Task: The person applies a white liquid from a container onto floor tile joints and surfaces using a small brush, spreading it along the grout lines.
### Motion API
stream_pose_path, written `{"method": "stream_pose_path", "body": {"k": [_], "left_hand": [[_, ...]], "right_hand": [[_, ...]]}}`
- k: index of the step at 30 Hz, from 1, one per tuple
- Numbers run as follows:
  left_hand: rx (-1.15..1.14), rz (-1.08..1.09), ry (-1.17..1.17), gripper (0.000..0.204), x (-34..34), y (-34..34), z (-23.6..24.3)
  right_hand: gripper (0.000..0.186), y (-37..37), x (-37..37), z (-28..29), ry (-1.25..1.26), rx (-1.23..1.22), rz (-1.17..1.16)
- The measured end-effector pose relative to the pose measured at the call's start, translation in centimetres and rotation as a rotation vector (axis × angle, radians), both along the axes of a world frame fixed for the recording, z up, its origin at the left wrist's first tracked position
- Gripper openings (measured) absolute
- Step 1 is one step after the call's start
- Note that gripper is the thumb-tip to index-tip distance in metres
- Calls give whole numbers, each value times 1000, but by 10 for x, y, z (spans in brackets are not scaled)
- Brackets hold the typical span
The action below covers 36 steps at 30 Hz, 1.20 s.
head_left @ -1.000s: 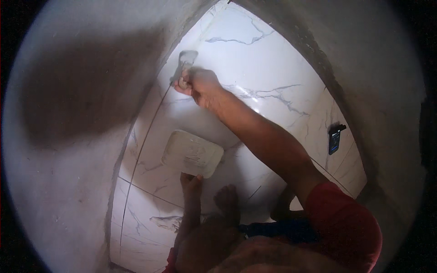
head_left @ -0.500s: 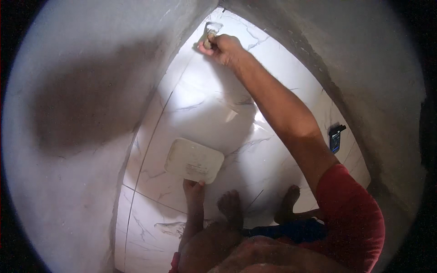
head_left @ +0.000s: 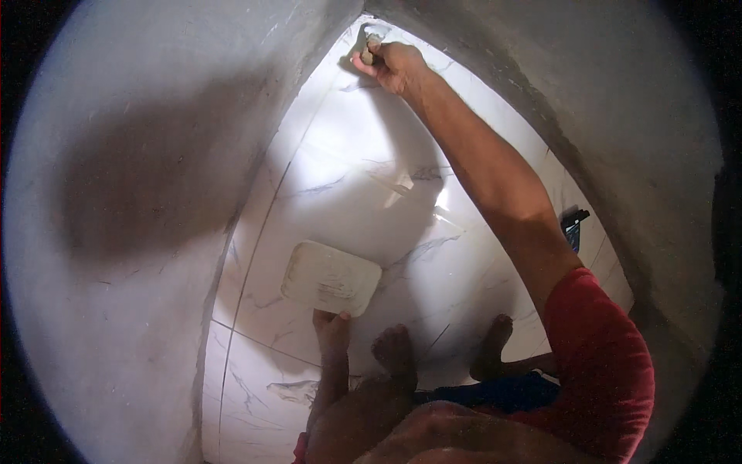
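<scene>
Right, our left hand [head_left: 333, 331] pinches the near edge of the pale tray [head_left: 331, 277], presumably keeping its face level. Well beyond that tray, our right hand [head_left: 396, 66] grips the scraper [head_left: 371, 45], probably low for floor contact; its blade points away from the tray, long axis tipped slightly rightward.

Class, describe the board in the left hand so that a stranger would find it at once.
Against the white, grey-veined tiled floor, find the left hand, below the picture's centre. Held there by its lower edge is the board. Its pale, streaked face and rounded corners set it apart from the small dark device farther right.
</scene>
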<state>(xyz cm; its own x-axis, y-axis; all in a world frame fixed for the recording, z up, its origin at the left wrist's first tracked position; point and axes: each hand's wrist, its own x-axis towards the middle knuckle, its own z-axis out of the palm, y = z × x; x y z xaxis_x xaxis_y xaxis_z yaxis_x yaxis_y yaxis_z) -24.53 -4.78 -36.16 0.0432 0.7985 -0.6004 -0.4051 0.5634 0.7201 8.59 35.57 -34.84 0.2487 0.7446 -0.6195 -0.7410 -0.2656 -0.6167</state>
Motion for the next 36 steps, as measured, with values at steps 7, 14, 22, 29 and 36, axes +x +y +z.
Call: {"method": "stream_pose_path", "body": {"k": [7, 14, 22, 29, 36], "left_hand": [[-10, 5, -37, 60, 3, 2, 2], [-25, -20, -52, 71, -2, -1, -3], [-88, -3, 16, 65, 3, -1, -3], [-46, -12, 12, 62, -3, -2, -3], [60, -101, 27, 62, 13, 6, -1]], "right_hand": [[21, 1, 3, 7, -46, -23, 15], [23, 5, -2, 3, 4, 22, -25], [13, 24, -11, 5, 120, 9, -221], [14, 37, -26, 8, 99, -71, -249], [11, 36, 30, -39, 20, 72, -87]]}}
